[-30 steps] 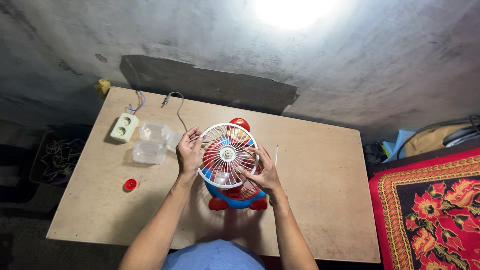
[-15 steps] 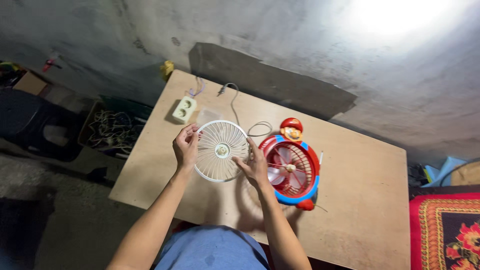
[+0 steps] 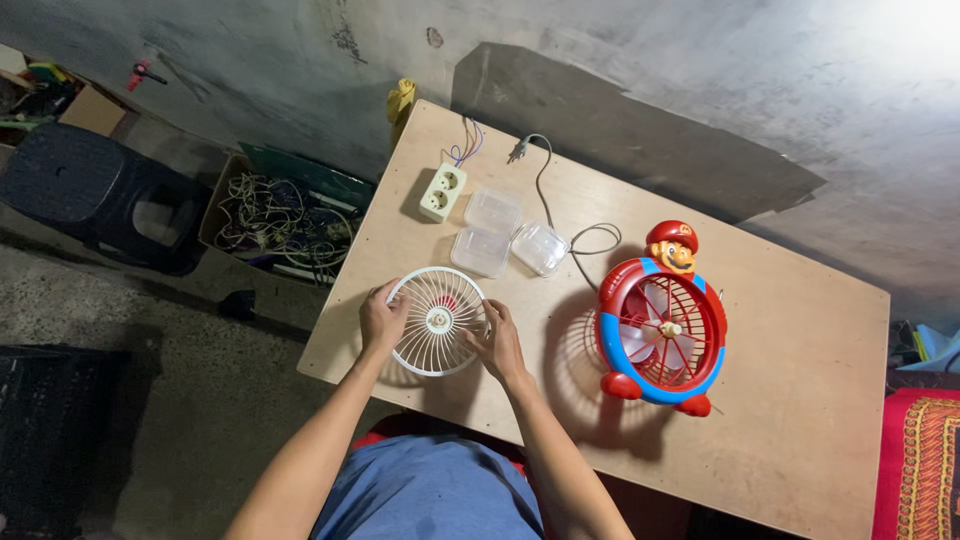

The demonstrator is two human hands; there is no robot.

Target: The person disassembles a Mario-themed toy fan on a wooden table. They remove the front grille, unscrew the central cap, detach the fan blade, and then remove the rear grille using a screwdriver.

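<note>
Both hands, left hand [image 3: 382, 320] and right hand [image 3: 497, 342], grip closed on white fan grille [image 3: 437, 320] rim, near counter [image 3: 800, 400] front-left corner. Three clear plastic containers [image 3: 482, 251] by the far-left edge, contents unclear.

Wall: rough grey concrete [image 3: 640, 60], behind the bench.
Bench: bare plywood [image 3: 800, 400].
Floor: grey [image 3: 180, 400], left of bench.
Stool: black [image 3: 110, 205], left of bench.
Rug: red, patterned [image 3: 915, 470], right of bench.
Light: bright glare, upper right.

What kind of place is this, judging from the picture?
Probably a home repair corner: a wooden table against a bare concrete wall, a box of tangled wires on the floor, and a socket block with loose leads.
</note>
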